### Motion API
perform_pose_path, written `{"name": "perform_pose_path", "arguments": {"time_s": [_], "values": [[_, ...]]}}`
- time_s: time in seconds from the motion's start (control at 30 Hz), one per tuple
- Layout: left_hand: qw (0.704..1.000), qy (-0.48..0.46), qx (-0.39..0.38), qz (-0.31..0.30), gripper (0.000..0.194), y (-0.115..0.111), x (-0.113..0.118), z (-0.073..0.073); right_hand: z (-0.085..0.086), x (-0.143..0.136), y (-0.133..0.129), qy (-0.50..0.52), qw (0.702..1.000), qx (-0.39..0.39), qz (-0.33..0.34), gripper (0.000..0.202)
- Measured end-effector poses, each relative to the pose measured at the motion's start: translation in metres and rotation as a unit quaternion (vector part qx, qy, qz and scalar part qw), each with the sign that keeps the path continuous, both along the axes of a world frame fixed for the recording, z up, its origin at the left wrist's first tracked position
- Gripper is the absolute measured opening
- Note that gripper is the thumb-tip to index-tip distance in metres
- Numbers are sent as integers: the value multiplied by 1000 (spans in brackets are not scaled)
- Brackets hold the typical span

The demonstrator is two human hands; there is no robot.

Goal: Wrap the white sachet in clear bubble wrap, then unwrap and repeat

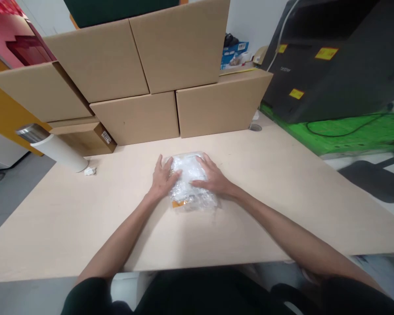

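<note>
A flat package wrapped in clear, crinkled plastic (188,175) lies on the light wooden table (95,223). Its content looks whitish, with a small orange patch at the near left corner; what is inside cannot be made out. My left hand (164,177) grips its left side, fingers spread and thumb over the top. On the opposite side, my right hand (213,177) holds the right edge, with its thumb and fingers lying on the plastic. The package stays flat between both hands.
Stacked cardboard boxes (136,118) line the table's back edge. At the left stand a white bottle with a metal cap (59,151), a crumpled white scrap (89,171) and a small carton (85,138). A large dark machine (315,74) rests on a green surface (354,133) at right.
</note>
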State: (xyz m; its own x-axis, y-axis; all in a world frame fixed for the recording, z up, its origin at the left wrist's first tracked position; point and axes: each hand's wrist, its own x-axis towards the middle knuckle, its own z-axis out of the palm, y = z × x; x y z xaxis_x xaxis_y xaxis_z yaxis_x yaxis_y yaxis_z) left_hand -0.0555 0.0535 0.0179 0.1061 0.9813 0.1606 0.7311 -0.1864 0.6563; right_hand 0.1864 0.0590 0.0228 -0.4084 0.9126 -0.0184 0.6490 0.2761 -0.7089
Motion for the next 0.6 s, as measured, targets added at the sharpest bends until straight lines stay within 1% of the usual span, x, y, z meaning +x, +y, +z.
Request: {"name": "perform_pose_path", "arguments": {"time_s": [0.03,0.1,0.17,0.23,0.33,0.4,0.47,0.53,0.6], "values": [[998,42,-23,-37,93,-2,-5,3,-2,5,1,-21,1000,-3,16,116],[985,119,-71,-104,121,-4,-15,8,-8,15,4,-50,998,4,42,119],[968,175,-110,-143,134,-1,-23,12,-15,22,7,-68,996,11,62,121],[954,205,-136,-170,137,5,-29,14,-19,25,9,-78,994,20,79,123],[948,221,-134,-186,136,8,-29,18,-20,26,5,-100,992,20,73,124],[953,230,-103,-165,134,2,-24,20,-19,25,-1,-121,991,22,51,123],[958,240,-54,-149,123,-9,-18,21,-18,24,-10,-131,990,46,30,118],[956,241,-20,-165,115,-19,-14,20,-18,25,-18,-120,989,83,32,108],[953,233,-27,-194,120,-24,-13,16,-19,27,-23,-103,988,102,58,98]]}}
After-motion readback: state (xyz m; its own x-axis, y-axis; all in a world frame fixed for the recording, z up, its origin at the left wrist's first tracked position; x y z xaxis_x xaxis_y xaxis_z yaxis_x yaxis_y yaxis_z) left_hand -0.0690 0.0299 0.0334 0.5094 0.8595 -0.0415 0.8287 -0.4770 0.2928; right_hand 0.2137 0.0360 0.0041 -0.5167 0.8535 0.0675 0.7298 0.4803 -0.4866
